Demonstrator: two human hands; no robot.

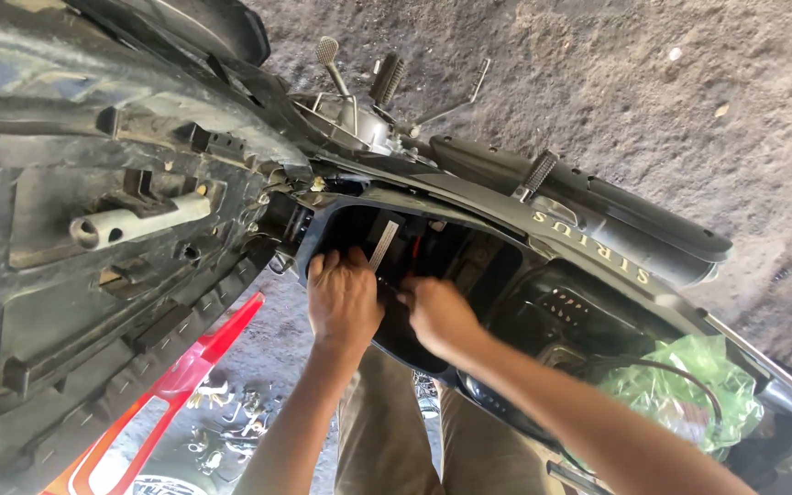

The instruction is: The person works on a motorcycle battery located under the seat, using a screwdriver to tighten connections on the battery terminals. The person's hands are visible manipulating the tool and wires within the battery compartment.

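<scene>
I look down into the open under-seat compartment (515, 275) of a black motorbike. My left hand (343, 298) rests on the compartment's near rim, fingers curled over the edge beside a flat silver metal strap (384, 243). Close to its right, my right hand (437, 314) reaches into the well, fingertips closed among dark parts and red wiring (417, 246); what they grip is hidden. The raised seat's black underside (93, 229) with a pale metal latch bar (139, 220) fills the left.
A green plastic bag (689, 390) with a black cable lies in the rear of the compartment. Footpegs and a kick-start lever (332, 60) stick out at the far end. Red body panel (185, 376) and scattered small parts (222, 431) lie on the dirt ground below.
</scene>
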